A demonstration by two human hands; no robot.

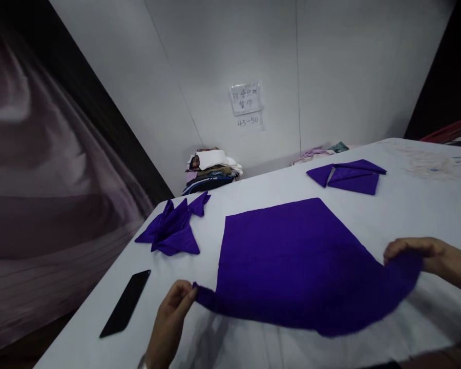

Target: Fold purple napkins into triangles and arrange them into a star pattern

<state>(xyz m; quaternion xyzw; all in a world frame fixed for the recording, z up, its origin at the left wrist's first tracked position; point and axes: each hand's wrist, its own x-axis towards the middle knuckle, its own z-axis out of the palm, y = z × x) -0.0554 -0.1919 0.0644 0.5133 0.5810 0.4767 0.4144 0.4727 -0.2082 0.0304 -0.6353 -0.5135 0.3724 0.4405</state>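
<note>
A purple cloth napkin [284,256] is spread on the white table, its near edge lifted off the surface. My left hand [175,307] pinches its near left corner between thumb and fingers. At the near right corner, my right hand [415,251] is closed on the fabric, which partly hides the fingers. The near edge sags between the two hands. To the left lies a purple napkin folded into a pointed, fish-like shape [172,228]. Another folded purple napkin [355,177] rests flat at the far right.
A black phone-like slab [126,303] lies on the white table [269,346] at the left. Behind the table is a pile of folded clothes [213,169], with more cloth [317,152] further right. Handwritten paper signs [247,100] hang on the wall. A draped curtain [54,169] fills the left side.
</note>
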